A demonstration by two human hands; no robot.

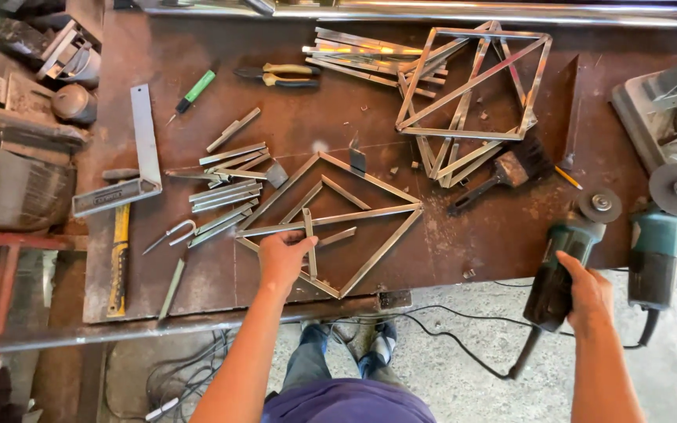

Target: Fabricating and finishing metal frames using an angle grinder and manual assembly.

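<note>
Steel diamond frame (331,223) lies near the workbench (503,235) front edge: rigid, light, sharp-cornered. Left hand (282,258) presses its near corner, fingers spread; right hand (587,291) grips the angle grinder (562,270) body at the bench's edge.

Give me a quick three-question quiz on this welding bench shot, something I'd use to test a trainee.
1. True or false: the left hand rests on the diamond-shaped metal frame lying flat on the workbench.
2. What does the right hand grip?
A. the pliers
B. the angle grinder
C. the brush
3. Fill in: a second angle grinder lies to the ______ of the one being gripped.

Key
1. True: its fingers touch the frame's near corner.
2. B: the hand wraps the grinder's dark body, disc end on the bench.
3. Right, near the bench edge, untouched.
</note>
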